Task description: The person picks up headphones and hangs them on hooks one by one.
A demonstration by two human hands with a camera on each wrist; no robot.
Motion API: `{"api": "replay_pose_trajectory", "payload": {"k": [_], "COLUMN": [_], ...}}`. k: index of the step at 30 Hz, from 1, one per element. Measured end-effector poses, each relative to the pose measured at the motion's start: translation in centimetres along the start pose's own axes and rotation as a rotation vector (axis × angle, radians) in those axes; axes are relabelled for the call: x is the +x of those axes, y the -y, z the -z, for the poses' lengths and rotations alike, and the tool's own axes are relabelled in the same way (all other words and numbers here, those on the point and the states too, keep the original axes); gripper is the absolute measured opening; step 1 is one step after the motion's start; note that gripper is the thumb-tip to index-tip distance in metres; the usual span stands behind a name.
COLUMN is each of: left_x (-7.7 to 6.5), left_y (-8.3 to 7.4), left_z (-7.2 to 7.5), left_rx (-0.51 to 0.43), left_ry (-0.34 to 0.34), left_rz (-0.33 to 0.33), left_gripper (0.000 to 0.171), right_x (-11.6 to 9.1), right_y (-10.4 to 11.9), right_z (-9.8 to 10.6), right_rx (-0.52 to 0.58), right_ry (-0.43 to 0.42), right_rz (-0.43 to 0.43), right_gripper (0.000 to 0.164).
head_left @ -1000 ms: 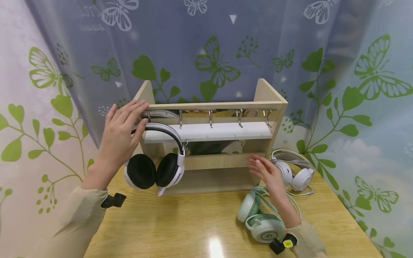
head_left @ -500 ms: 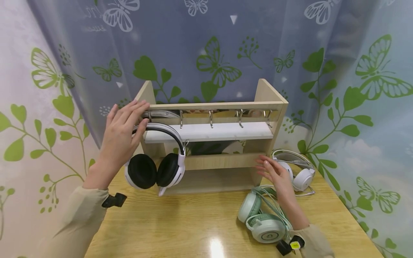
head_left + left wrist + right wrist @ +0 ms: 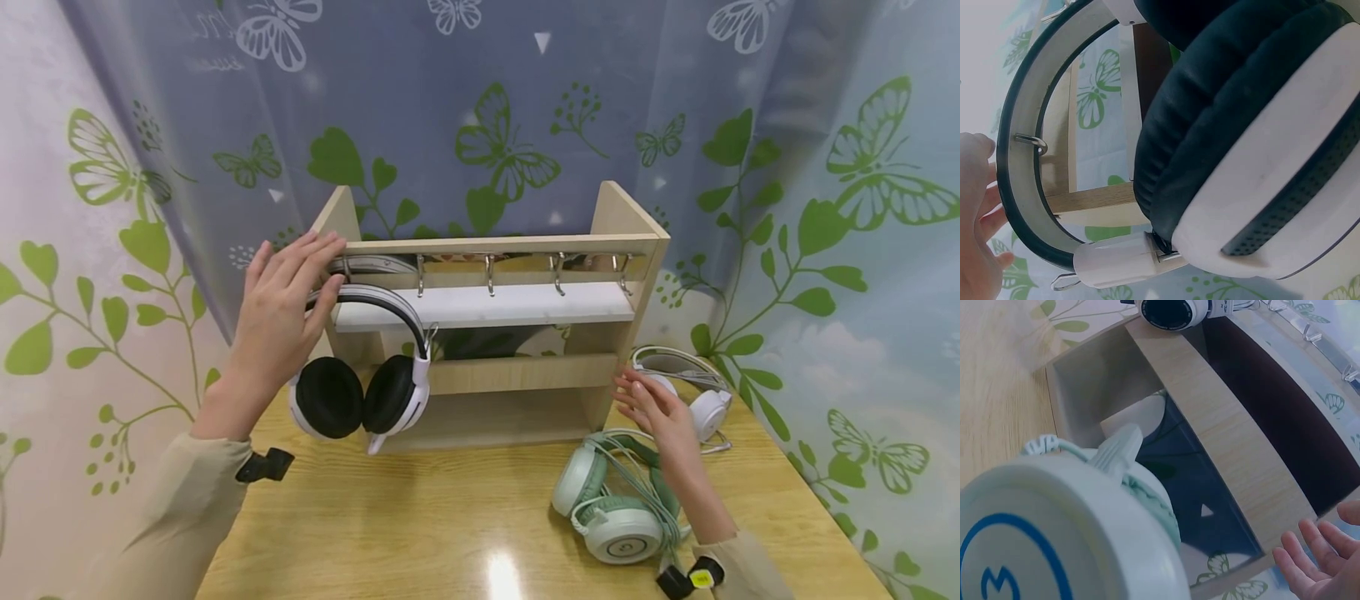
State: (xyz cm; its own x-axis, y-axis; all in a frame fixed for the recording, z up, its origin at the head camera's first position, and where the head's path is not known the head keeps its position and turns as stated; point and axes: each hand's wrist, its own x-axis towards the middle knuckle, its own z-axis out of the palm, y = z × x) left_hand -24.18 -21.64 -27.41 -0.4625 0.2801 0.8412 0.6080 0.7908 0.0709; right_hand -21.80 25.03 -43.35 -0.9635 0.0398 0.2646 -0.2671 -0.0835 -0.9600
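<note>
White headphones point(image 3: 420, 379) with black ear pads hang by their headband from the leftmost hook of a wooden rack point(image 3: 495, 247). In the left wrist view a metal hook point(image 3: 1032, 140) passes under that headband. My left hand point(image 3: 277, 304) rests at the rack's upper left corner, its fingers fairly straight over the rail and its thumb by the headband. My right hand point(image 3: 656, 408) is beside the rack's lower right side, fingers loosely extended and holding nothing. Mint green headphones point(image 3: 622, 531) lie on the table left of the right forearm, their cable bundled.
Several more hooks point(image 3: 491, 275) line the rail, above a white shelf point(image 3: 487, 307). A second white pair of headphones point(image 3: 708, 412) lies right of the rack, partly behind the right hand. The wooden table point(image 3: 420, 525) ends at a butterfly-printed curtain point(image 3: 525, 75).
My right hand has moved to the right, from in front of the rack's right side toward the white headphones. My left hand and the hanging headphones stay in place.
</note>
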Motion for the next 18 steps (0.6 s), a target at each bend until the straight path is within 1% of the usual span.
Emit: {"api": "replay_pose_trajectory", "payload": {"k": [2, 5, 8, 12, 18], "left_x": [0.0, 0.0, 0.0, 0.0, 0.0], "left_y": [0.0, 0.0, 0.0, 0.0, 0.1], "left_z": [0.0, 0.0, 0.0, 0.0, 0.0], "left_rx": [0.0, -0.001, -0.001, -0.002, -0.002], "left_ry": [-0.001, -0.003, -0.004, -0.004, -0.003], "left_rz": [-0.001, 0.0, 0.0, 0.0, 0.001], "left_gripper": [0.042, 0.042, 0.042, 0.043, 0.043], "right_x": [-0.2, -0.4, -0.8, -1.3, -1.8], "right_y": [-0.2, -0.6, -1.0, -1.4, -2.0], "right_z": [0.3, 0.9, 1.4, 2.0, 3.0], "right_rx": [0.015, 0.034, 0.044, 0.041, 0.047], "right_ry": [-0.01, -0.02, -0.026, -0.041, -0.056], "right_rz": [0.003, 0.01, 0.017, 0.02, 0.005], "right_gripper": [0.046, 0.034, 0.03, 0.038, 0.038]}}
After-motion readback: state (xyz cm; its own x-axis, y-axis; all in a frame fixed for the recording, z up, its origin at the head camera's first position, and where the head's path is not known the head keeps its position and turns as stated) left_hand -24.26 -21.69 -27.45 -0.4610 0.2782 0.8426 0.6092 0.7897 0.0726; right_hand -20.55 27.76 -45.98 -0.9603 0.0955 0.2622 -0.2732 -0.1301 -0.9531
